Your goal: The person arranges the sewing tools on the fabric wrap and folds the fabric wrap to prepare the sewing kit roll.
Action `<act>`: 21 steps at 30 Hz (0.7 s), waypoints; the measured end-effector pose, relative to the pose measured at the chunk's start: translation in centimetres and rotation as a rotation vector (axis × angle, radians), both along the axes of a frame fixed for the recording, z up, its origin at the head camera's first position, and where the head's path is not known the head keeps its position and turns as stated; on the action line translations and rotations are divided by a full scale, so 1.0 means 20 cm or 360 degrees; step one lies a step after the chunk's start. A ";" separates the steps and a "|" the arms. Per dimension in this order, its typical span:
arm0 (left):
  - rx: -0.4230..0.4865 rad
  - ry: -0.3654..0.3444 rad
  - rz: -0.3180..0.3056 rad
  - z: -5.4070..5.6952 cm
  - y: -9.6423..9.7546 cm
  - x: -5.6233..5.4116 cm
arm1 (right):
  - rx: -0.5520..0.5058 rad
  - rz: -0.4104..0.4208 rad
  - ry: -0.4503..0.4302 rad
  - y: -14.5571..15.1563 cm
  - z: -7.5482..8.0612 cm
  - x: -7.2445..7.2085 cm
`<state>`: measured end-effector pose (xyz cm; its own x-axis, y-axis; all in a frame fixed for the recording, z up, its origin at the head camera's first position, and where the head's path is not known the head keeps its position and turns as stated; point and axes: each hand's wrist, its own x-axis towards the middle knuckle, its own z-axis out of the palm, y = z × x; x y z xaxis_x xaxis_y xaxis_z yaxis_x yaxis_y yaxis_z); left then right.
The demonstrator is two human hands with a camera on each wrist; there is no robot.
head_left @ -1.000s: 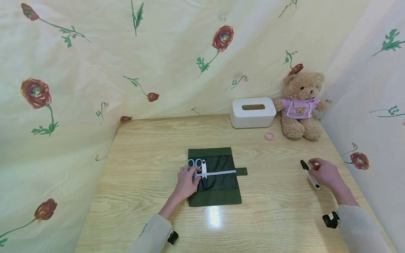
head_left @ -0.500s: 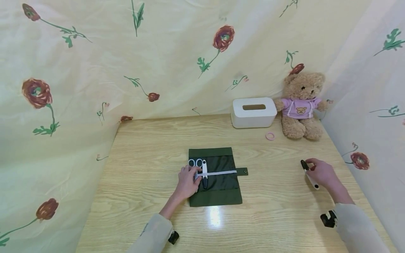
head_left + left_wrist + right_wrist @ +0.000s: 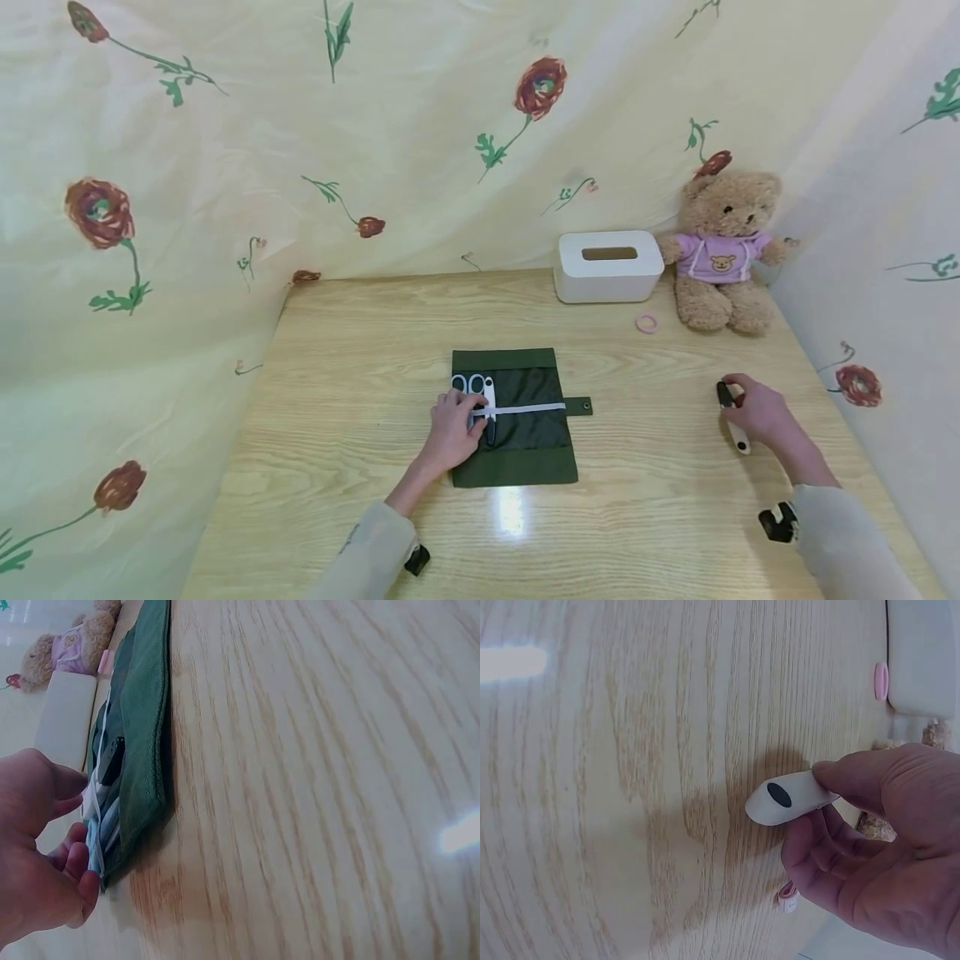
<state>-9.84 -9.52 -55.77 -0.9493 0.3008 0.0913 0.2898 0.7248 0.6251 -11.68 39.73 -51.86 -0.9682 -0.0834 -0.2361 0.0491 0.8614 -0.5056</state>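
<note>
A dark green roll-up pouch lies unfolded mid-table, with a white elastic band across its inside. Scissors with pale finger loops and a slim white tool with a black end sit under the band. My left hand is at the pouch's left side, pinching the band by the scissors; part of them is hidden. On the right, my right hand pinches a white-handled tool with a black end between thumb and fingers. The right wrist view shows a black oval on its handle.
A white tissue box and a teddy bear in a purple hoodie stand at the back right. In front of them lies a pink ring. A small pink-and-white rolled item is beyond my right fingers. Floral fabric surrounds the table.
My right hand has closed in on the white-handled tool and turned it slightly more upright in the head view. The left hand stays at the pouch. The head view has shifted slightly.
</note>
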 end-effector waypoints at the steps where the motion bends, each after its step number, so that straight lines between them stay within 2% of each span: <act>1: 0.0001 0.0005 -0.0006 0.00 0.01 0.00 | 0.0003 0.0009 0.0009 0.00 0.00 0.00; 9: -0.0072 0.0044 -0.0053 0.00 0.05 -0.02 | -0.0016 0.0040 0.0057 -0.02 0.00 0.01; 21: -0.0151 -0.0032 -0.0097 0.00 0.08 -0.04 | -0.0052 0.0031 0.0061 -0.03 0.00 0.01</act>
<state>-10.66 -7.97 -55.81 -0.9303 0.3646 0.0407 0.3233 0.7623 0.5607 -11.48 39.04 -51.94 -0.9745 -0.1093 -0.1959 0.0127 0.8450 -0.5346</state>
